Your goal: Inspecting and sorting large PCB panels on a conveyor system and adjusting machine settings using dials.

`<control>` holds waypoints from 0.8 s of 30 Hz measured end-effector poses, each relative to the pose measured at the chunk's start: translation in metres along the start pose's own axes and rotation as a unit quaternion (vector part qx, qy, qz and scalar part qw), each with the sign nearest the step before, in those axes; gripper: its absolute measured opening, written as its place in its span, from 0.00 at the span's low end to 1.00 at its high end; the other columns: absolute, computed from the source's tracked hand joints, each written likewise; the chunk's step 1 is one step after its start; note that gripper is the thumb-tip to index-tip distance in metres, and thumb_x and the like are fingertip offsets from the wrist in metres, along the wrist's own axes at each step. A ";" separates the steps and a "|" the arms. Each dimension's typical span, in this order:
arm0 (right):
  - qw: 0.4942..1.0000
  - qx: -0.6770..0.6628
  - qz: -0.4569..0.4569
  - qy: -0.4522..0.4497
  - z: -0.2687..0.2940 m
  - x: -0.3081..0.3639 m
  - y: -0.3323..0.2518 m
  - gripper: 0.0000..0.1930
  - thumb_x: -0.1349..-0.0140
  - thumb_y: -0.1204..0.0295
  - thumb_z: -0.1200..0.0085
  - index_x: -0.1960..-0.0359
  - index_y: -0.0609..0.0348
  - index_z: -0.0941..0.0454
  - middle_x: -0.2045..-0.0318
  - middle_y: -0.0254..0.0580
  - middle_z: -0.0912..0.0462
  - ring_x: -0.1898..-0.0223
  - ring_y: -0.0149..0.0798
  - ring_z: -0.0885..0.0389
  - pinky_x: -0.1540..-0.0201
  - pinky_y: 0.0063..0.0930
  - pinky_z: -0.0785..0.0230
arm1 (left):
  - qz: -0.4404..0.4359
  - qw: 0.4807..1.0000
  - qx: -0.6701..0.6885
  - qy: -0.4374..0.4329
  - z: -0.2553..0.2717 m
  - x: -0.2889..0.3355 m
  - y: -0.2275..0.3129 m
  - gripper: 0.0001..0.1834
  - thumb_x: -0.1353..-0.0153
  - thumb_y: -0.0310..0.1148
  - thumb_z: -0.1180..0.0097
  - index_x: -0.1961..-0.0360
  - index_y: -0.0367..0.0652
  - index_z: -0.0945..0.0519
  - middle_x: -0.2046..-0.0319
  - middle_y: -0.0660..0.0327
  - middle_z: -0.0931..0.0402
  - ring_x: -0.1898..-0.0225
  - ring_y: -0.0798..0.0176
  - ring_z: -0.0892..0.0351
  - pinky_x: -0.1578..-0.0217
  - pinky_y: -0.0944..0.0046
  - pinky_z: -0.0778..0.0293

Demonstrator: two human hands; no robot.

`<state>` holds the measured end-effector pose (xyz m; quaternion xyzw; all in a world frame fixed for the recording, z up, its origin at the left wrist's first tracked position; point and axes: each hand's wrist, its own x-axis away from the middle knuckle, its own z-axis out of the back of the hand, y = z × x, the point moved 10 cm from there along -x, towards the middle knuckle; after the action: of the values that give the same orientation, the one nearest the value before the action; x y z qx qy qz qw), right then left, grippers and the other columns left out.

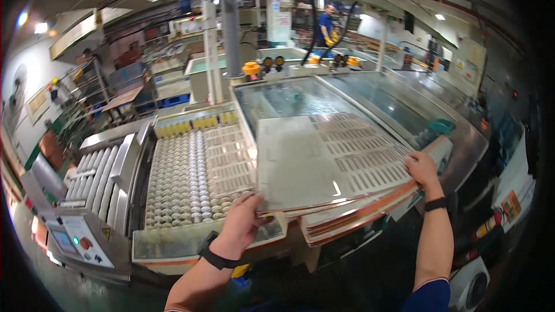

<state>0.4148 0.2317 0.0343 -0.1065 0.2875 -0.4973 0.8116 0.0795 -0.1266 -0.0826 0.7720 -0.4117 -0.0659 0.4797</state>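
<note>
A large thin metallic panel (292,162), plain on its left part and with rows of slots on its right, spans the space between my hands. My left hand (241,222) is closed on its near left corner, thumb on top. At the right edge my right hand (422,169) grips the panel, its fingers partly hidden underneath. Beneath lies a stack of copper-edged panels (341,224), seen mainly along the near side. Another slotted panel (228,159) rests on the wheeled rollers (179,179) left of my hands.
Behind the stack are water-filled tanks (289,93) with raised rims. A steel roller unit (95,170) with a control panel (78,242) stands at the left. Farther back, a person (326,28) in blue with yellow gloves is beside black hoses. A fire extinguisher (488,225) is at the right.
</note>
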 end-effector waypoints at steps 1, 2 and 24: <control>0.998 -0.029 -0.017 -0.044 -0.013 -0.007 0.006 0.15 0.41 0.60 0.48 0.71 0.60 0.16 0.78 0.42 0.17 0.72 0.44 0.17 0.65 0.38 0.27 | -0.009 1.000 0.009 0.017 0.007 0.000 0.000 0.07 0.35 0.27 0.48 0.57 0.40 0.24 0.68 0.63 0.27 0.72 0.66 0.29 0.70 0.61 0.25; 0.998 -0.037 -0.022 -0.053 -0.013 -0.007 0.011 0.15 0.41 0.61 0.47 0.71 0.61 0.17 0.79 0.42 0.17 0.73 0.43 0.18 0.65 0.38 0.27 | -0.005 0.999 -0.025 -0.027 -0.002 -0.007 -0.005 0.08 0.34 0.28 0.48 0.55 0.40 0.23 0.66 0.64 0.26 0.71 0.67 0.28 0.67 0.58 0.24; 0.998 0.038 -0.040 -0.020 -0.009 -0.013 0.026 0.21 0.41 0.58 0.46 0.53 0.58 0.17 0.58 0.53 0.15 0.54 0.57 0.18 0.50 0.44 0.27 | -0.009 0.993 0.071 -0.093 0.038 -0.038 0.026 0.14 0.32 0.25 0.55 0.49 0.29 0.29 0.60 0.51 0.21 0.68 0.59 0.19 0.65 0.64 0.19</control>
<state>0.4249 0.2563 0.0195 -0.0971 0.2472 -0.5376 0.8002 0.0212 -0.1316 -0.0933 0.7985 -0.4512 -0.1124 0.3824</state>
